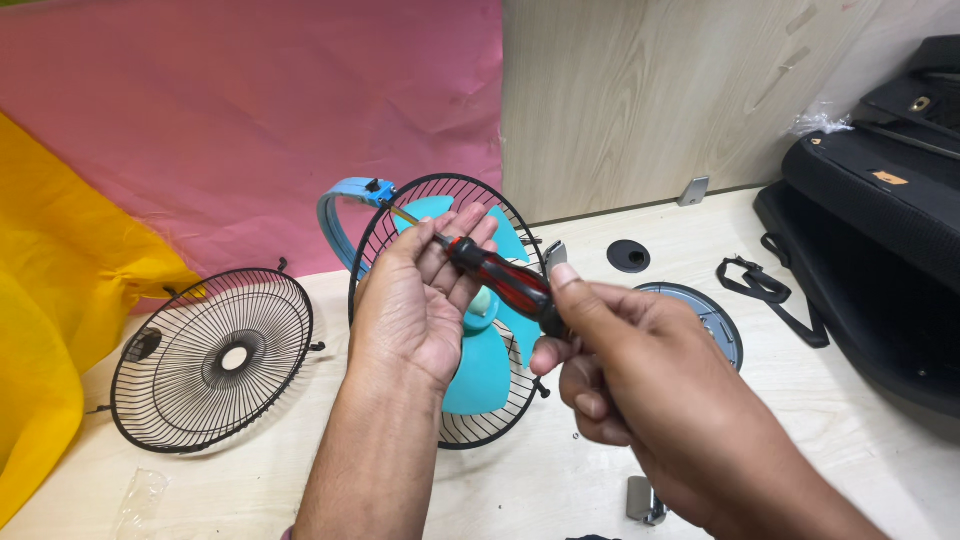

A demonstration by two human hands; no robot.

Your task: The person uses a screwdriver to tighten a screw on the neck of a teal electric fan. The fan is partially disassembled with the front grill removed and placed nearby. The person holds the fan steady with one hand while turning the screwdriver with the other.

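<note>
My right hand (625,370) grips the red and black handle of a screwdriver (500,278). Its tip reaches a blue plastic ring (345,200) at the top of a black wire fan guard (400,215). My left hand (425,295) steadies the screwdriver shaft with its fingers and rests against the guard. Behind the hands, teal fan blades (480,375) sit inside that guard. A second black wire guard (212,358) lies flat on the table to the left.
A round grey fan base (715,320) lies right of the hands, near a cable hole (628,256). A black bag (880,220) with a strap fills the right side. Pink and yellow sheets cover the left wall. A small metal part (645,500) lies near the front edge.
</note>
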